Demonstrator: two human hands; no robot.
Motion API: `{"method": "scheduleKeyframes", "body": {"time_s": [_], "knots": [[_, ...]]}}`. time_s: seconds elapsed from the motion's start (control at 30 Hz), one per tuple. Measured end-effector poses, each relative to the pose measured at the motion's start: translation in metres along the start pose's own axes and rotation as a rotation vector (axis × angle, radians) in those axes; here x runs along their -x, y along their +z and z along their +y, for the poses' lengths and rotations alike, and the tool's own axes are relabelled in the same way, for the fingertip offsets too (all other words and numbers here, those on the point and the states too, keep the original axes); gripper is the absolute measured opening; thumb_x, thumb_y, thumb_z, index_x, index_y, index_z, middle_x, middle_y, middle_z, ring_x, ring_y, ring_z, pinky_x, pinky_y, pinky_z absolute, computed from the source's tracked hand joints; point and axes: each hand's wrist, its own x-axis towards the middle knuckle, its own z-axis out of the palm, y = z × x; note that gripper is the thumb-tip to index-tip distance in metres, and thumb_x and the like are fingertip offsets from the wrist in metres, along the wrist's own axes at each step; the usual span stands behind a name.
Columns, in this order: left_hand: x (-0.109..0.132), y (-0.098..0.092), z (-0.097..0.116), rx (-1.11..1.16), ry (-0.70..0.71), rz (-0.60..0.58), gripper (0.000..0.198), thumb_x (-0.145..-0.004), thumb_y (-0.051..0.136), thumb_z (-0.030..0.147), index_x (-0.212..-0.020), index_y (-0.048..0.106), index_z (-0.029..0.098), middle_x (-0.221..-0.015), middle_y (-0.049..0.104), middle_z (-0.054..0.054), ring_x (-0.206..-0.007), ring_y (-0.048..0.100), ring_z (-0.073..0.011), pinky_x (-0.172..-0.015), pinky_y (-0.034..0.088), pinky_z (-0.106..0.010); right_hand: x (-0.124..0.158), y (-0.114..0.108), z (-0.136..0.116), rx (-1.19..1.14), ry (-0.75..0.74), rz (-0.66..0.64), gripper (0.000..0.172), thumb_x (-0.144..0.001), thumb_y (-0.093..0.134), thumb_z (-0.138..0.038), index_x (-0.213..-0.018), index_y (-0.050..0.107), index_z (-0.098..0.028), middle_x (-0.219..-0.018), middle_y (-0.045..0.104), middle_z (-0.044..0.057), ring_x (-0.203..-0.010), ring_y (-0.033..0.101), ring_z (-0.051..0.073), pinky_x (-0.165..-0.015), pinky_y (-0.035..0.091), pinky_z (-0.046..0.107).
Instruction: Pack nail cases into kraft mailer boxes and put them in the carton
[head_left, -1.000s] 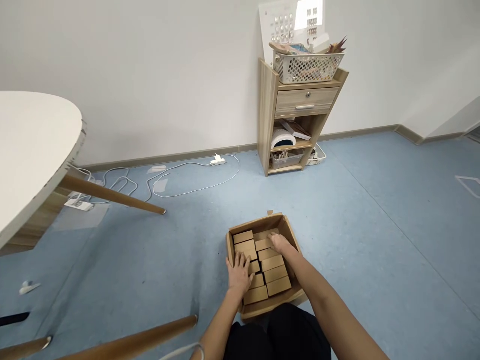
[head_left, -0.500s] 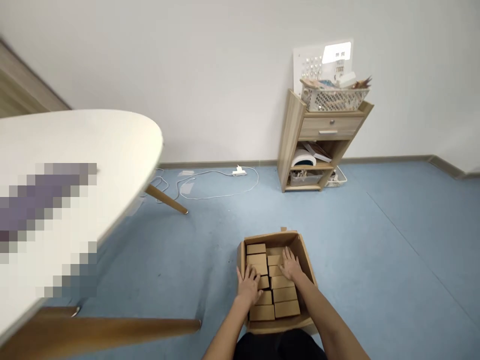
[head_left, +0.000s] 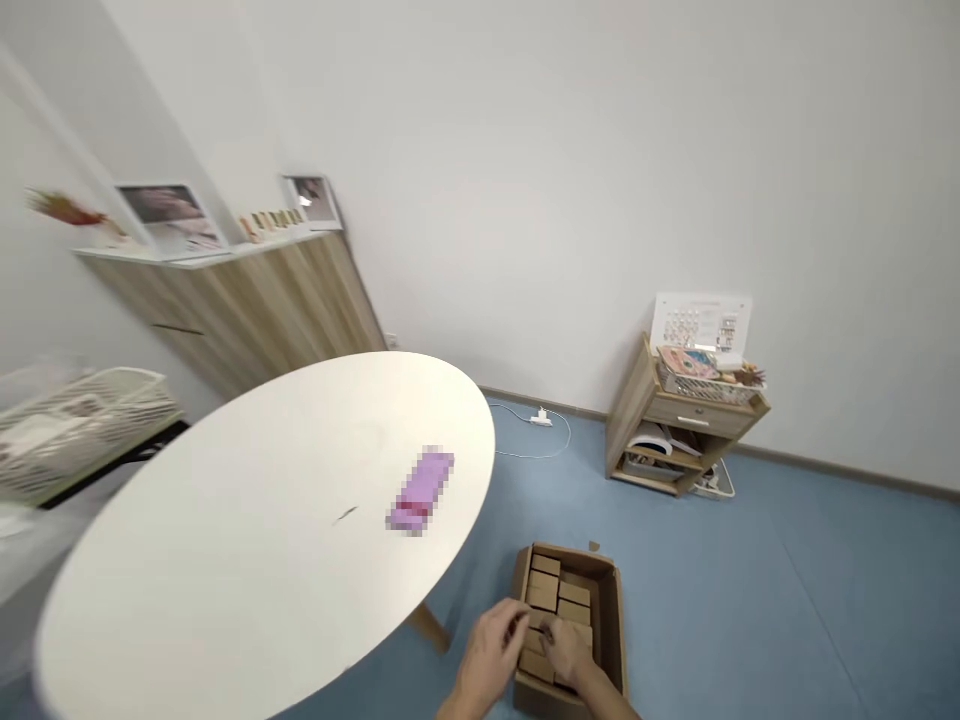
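The table's (head_left: 225, 540) purple packet (head_left: 420, 490) is pixelated; both hands (head_left: 491, 655) touch cardboard boxes (head_left: 544, 592).

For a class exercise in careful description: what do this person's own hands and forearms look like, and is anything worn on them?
The left hand, right hand and right forearm are bare, with no gloves or sleeves in view. Any rings are too small to tell.
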Motion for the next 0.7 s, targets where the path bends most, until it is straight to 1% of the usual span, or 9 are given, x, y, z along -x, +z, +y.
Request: {"method": "scheduleKeyframes", "body": {"time_s": [0.07, 0.13, 0.23, 0.27, 0.33, 0.43, 0.53, 0.6, 0.7], "knots": [[0.026, -0.056, 0.015, 0.001, -0.091, 0.23, 0.037, -0.096, 0.032, 0.042, -0.098, 0.066, 0.026, -0.094, 0.07, -0.007, -0.083, 0.066, -0.021, -0.076, 0.053, -0.031, 0.024, -0.035, -0.059, -0.045, -0.038, -0.026, 0.032, -0.079, 0.043, -0.014, -0.087, 0.071, -0.028, -0.089, 0.074, 0.006, -0.09, 0.07, 0.025, -0.076, 0.052, 0.034], [0.055, -0.104, 0.008, -0.067, -0.187, 0.369, 0.038, -0.096, 0.031, 0.041, -0.097, 0.065, 0.024, -0.093, 0.068, -0.008, -0.082, 0.066, -0.0219, -0.074, 0.054, -0.033, 0.045, -0.064, -0.112, -0.092, -0.109, -0.031, 0.032, -0.081, 0.042, -0.014, -0.089, 0.07, -0.026, -0.092, 0.073, 0.006, -0.09, 0.069, 0.024, -0.078, 0.05, 0.032], [0.099, -0.155, -0.026, -0.246, -0.273, 0.494, 0.033, -0.091, 0.036, 0.034, -0.097, 0.065, 0.021, -0.1, 0.066, -0.009, -0.095, 0.066, -0.025, -0.085, 0.054, -0.04, 0.063, -0.093, -0.178, -0.136, -0.208, -0.038, 0.029, -0.084, 0.042, -0.018, -0.093, 0.069, -0.024, -0.093, 0.071, 0.007, -0.09, 0.067, 0.023, -0.08, 0.049, 0.031], [0.113, -0.166, -0.04, -0.312, -0.313, 0.503, 0.031, -0.088, 0.039, 0.031, -0.1, 0.066, 0.02, -0.104, 0.066, -0.01, -0.099, 0.065, -0.0264, -0.089, 0.053, -0.042, 0.066, -0.098, -0.197, -0.148, -0.236, -0.044, 0.028, -0.085, 0.042, -0.02, -0.094, 0.069, -0.024, -0.094, 0.071, 0.007, -0.09, 0.066, 0.023, -0.081, 0.048, 0.031], [0.14, -0.185, -0.068, -0.414, -0.422, 0.467, 0.033, -0.084, 0.044, 0.027, -0.107, 0.066, 0.017, -0.12, 0.063, -0.013, -0.112, 0.06, -0.0294, -0.097, 0.049, -0.045, 0.065, -0.101, -0.233, -0.177, -0.296, -0.06, 0.028, -0.086, 0.042, -0.023, -0.095, 0.069, -0.022, -0.095, 0.071, 0.008, -0.09, 0.066, 0.023, -0.081, 0.048, 0.031], [0.177, -0.21, -0.106, -0.451, -0.559, 0.34, 0.043, -0.081, 0.047, 0.026, -0.12, 0.062, 0.015, -0.138, 0.054, -0.014, -0.129, 0.05, -0.0309, -0.105, 0.043, -0.045, 0.051, -0.085, -0.286, -0.208, -0.36, -0.08, 0.029, -0.086, 0.042, -0.026, -0.097, 0.068, -0.02, -0.095, 0.071, 0.008, -0.087, 0.065, 0.023, -0.079, 0.047, 0.032], [0.21, -0.246, -0.145, -0.422, -0.619, 0.291, 0.047, -0.082, 0.047, 0.027, -0.125, 0.06, 0.017, -0.145, 0.049, -0.013, -0.136, 0.042, -0.0297, -0.109, 0.039, -0.045, 0.029, -0.053, -0.349, -0.212, -0.393, -0.087, 0.029, -0.083, 0.043, -0.025, -0.097, 0.068, -0.02, -0.097, 0.071, 0.008, -0.086, 0.065, 0.022, -0.081, 0.047, 0.032], [0.232, -0.281, -0.173, -0.4, -0.639, 0.323, 0.045, -0.082, 0.047, 0.028, -0.124, 0.061, 0.019, -0.144, 0.05, -0.011, -0.136, 0.042, -0.0292, -0.111, 0.038, -0.044, 0.011, -0.029, -0.397, -0.232, -0.417, -0.093, 0.029, -0.083, 0.043, -0.026, -0.097, 0.068, -0.02, -0.097, 0.071, 0.007, -0.086, 0.065, 0.021, -0.081, 0.047, 0.032], [0.262, -0.349, -0.213, -0.343, -0.642, 0.395, 0.044, -0.082, 0.046, 0.031, -0.122, 0.062, 0.02, -0.141, 0.053, -0.01, -0.134, 0.045, -0.0294, -0.11, 0.038, -0.045, -0.017, 0.003, -0.474, -0.275, -0.452, -0.095, 0.03, -0.083, 0.043, -0.029, -0.097, 0.068, -0.021, -0.099, 0.071, 0.007, -0.086, 0.065, 0.021, -0.081, 0.048, 0.032]]}}
